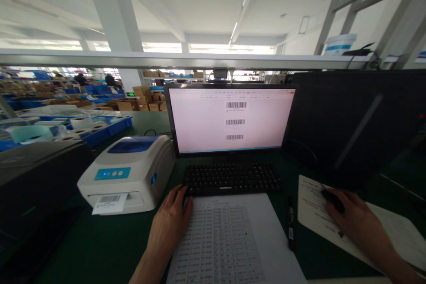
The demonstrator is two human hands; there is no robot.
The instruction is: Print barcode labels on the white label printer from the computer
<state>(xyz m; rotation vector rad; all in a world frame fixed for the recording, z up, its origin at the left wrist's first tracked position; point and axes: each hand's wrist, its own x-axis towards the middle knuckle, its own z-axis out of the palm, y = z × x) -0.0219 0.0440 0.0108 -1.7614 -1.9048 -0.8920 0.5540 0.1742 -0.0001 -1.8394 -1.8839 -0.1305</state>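
Observation:
My left hand (171, 217) rests at the lower left corner of a black keyboard (233, 178), its fingers loosely bent with a gap between thumb and forefinger. Beside that thumb lies a sheet with a printed table (219, 239). On the right, my right hand (356, 217) is closed over a black computer mouse (333, 200), which sits on a pale printed pad (311, 199). Behind the keyboard, a monitor (199, 120) shows several lines of text and three barcodes. Left of the keyboard stands a white label printer (149, 155) with a barcode label (109, 203) sticking out.
A black marker (291, 224) lies between the sheet and the pad. To the left are a dark box-shaped device (40, 164) and a blue tray (113, 129) holding rolls. A large dark panel (353, 128) stands right of the monitor. Overhead runs a shelf (186, 60) bearing a white tub (339, 44).

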